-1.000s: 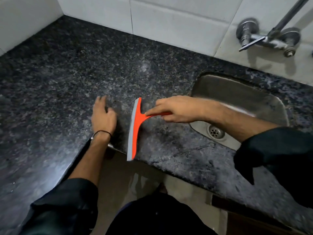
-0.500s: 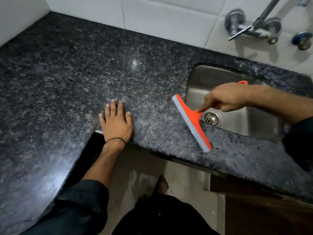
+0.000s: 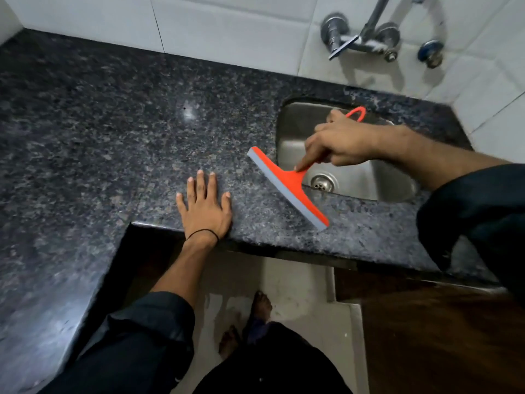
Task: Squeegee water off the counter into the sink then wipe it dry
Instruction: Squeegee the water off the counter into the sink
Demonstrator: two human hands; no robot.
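Two hands | right hand [image 3: 341,143] grips squeegee [image 3: 287,186] | left hand [image 3: 204,206] flat on counter [image 3: 113,123]

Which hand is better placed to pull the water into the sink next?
Right. The right hand already holds the squeegee, its blade at the sink edge. The left hand lies flat on the counter, empty.

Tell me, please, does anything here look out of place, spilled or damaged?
Nothing stands out. The right hand holds the orange squeegee with its blade on the granite counter beside the sink, and the left hand lies flat near the counter's edge. No puddle is clearly visible, and no cloth is in view.
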